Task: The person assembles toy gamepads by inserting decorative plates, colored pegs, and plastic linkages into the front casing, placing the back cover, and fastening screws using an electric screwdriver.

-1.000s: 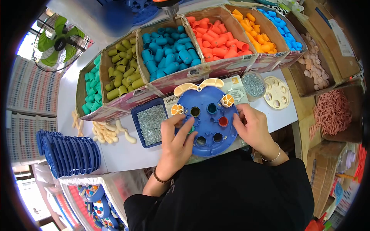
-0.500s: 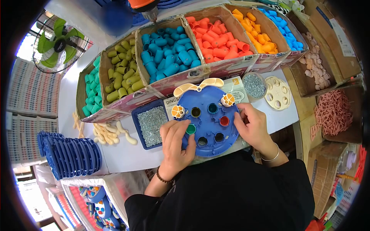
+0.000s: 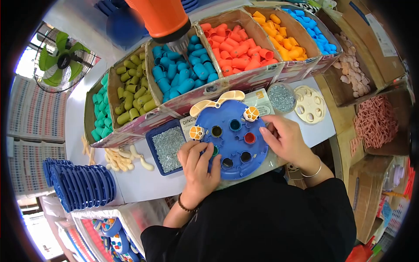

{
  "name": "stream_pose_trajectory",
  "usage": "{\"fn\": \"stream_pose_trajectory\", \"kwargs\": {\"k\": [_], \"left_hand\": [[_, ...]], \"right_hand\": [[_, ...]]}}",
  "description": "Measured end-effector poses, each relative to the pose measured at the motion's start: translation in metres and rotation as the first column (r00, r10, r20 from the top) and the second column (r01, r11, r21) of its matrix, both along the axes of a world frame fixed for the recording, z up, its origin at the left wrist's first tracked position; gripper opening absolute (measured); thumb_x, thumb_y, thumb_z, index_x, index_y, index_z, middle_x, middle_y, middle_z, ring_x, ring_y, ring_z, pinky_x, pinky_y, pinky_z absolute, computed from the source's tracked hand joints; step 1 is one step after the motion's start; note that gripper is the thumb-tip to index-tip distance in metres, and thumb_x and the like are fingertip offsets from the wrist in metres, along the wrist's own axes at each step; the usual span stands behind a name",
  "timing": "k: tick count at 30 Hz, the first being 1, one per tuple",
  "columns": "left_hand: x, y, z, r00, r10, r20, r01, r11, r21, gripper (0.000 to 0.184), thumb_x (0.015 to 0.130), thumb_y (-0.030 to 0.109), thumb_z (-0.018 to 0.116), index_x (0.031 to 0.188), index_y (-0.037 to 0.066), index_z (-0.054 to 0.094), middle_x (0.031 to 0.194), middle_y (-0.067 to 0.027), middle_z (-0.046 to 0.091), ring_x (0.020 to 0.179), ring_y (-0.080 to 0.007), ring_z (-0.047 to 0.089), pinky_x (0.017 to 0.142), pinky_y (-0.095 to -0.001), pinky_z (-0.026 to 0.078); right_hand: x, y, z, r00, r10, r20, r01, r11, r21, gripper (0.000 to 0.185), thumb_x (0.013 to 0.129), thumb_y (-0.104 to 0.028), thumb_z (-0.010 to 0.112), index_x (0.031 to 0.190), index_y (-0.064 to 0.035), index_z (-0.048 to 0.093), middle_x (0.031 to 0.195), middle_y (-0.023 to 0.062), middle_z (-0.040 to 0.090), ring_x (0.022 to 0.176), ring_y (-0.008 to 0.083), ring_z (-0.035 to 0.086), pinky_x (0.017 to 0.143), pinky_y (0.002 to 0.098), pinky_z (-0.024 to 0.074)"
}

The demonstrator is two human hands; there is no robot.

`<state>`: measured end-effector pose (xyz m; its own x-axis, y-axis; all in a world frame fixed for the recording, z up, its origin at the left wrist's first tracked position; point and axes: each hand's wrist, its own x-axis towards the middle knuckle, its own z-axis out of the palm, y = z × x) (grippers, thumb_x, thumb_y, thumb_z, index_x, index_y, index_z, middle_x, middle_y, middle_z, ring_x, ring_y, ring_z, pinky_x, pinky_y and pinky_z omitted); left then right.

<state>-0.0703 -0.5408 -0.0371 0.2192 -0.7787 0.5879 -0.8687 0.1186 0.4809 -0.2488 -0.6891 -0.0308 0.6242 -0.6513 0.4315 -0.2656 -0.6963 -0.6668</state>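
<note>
A round blue plastic base (image 3: 231, 144) lies in front of me, with several round sockets on its face. Olive (image 3: 216, 131), teal (image 3: 235, 125) and red (image 3: 249, 138) plastic caps sit in some of them; the two lowest sockets look dark. My left hand (image 3: 198, 166) closes its thumb and fingers around a green cap (image 3: 215, 150) at the base's left side, partly hiding it. At the right rim, my right hand (image 3: 283, 139) grips the base between thumb and fingers. Cream-and-orange pieces (image 3: 196, 132) and a cream curved bar (image 3: 217, 103) are attached along the upper edge.
Cardboard bins behind hold teal (image 3: 181, 72), olive, green, red, orange and blue caps. An orange power screwdriver (image 3: 161, 19) hangs above. Screws fill a blue tray (image 3: 168, 148) and a round tub (image 3: 281, 97). Stacked blue parts (image 3: 83, 185) stand left; a cream disc (image 3: 310, 105) lies right.
The view has shifted, and the screwdriver appears larger and lower. My left fingers have moved over the green cap, covering more of it. My right hand stays at the base's rim.
</note>
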Motion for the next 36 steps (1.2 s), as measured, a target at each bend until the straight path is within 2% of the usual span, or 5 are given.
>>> {"fn": "stream_pose_trajectory", "kwargs": {"k": [2, 8, 12, 26, 36], "left_hand": [[-0.002, 0.002, 0.000, 0.997, 0.016, 0.071, -0.018, 0.999, 0.029, 0.031, 0.063, -0.003, 0.066, 0.093, -0.004, 0.060, 0.093, -0.0146, 0.056, 0.090, -0.0321, 0.051, 0.080, -0.0397, 0.041], [-0.001, 0.002, -0.011, 1.000, -0.004, -0.003, 0.004, 1.000, -0.021, 0.034, 0.065, -0.001, 0.065, 0.098, -0.007, 0.057, 0.096, -0.0164, 0.054, 0.093, -0.0333, 0.051, 0.082, -0.0415, 0.039], [-0.002, 0.001, -0.010, 1.000, -0.001, 0.015, 0.002, 1.000, -0.023, 0.034, 0.066, -0.002, 0.064, 0.099, -0.007, 0.056, 0.096, -0.0168, 0.055, 0.092, -0.0336, 0.051, 0.081, -0.0411, 0.040], [-0.002, 0.000, -0.008, 1.000, -0.002, -0.022, 0.002, 1.000, -0.014, 0.032, 0.066, -0.005, 0.062, 0.098, -0.006, 0.057, 0.095, -0.0176, 0.055, 0.090, -0.0345, 0.052, 0.080, -0.0401, 0.043], [-0.003, 0.001, -0.006, 1.000, 0.024, -0.018, -0.024, 1.000, -0.001, 0.031, 0.066, -0.006, 0.061, 0.097, -0.005, 0.057, 0.095, -0.0169, 0.055, 0.090, -0.0341, 0.052, 0.080, -0.0395, 0.043]], "right_hand": [[-0.009, -0.019, 0.015, 0.993, 0.094, -0.077, -0.095, 0.995, -0.007, 0.018, 0.079, -0.003, 0.061, 0.096, 0.0012, 0.058, 0.064, 0.0081, 0.055, 0.056, 0.0154, 0.054, 0.050, 0.0255, 0.0419], [-0.023, -0.189, 0.077, 0.894, -0.447, 0.024, 0.433, 0.849, -0.302, 0.022, 0.086, -0.019, 0.053, 0.098, -0.0027, 0.061, 0.080, 0.0083, 0.064, 0.072, 0.0142, 0.060, 0.067, 0.0268, 0.0467], [-0.031, -0.354, 0.046, 0.848, -0.416, -0.328, 0.136, 0.769, -0.624, 0.026, 0.080, -0.008, 0.053, 0.106, -0.0050, 0.058, 0.103, 0.0171, 0.061, 0.094, 0.0316, 0.059, 0.079, 0.0361, 0.0461], [-0.061, -0.344, 0.045, 0.882, 0.055, -0.469, -0.195, 0.947, -0.256, 0.048, 0.068, 0.010, 0.051, 0.114, -0.0037, 0.049, 0.109, 0.0148, 0.055, 0.097, 0.0272, 0.055, 0.087, 0.0332, 0.0432], [0.005, -0.401, 0.036, 0.917, -0.130, -0.376, -0.037, 0.914, -0.405, 0.022, 0.086, -0.009, 0.051, 0.107, -0.0017, 0.054, 0.102, 0.0114, 0.060, 0.094, 0.0237, 0.056, 0.083, 0.0318, 0.0443]]}}
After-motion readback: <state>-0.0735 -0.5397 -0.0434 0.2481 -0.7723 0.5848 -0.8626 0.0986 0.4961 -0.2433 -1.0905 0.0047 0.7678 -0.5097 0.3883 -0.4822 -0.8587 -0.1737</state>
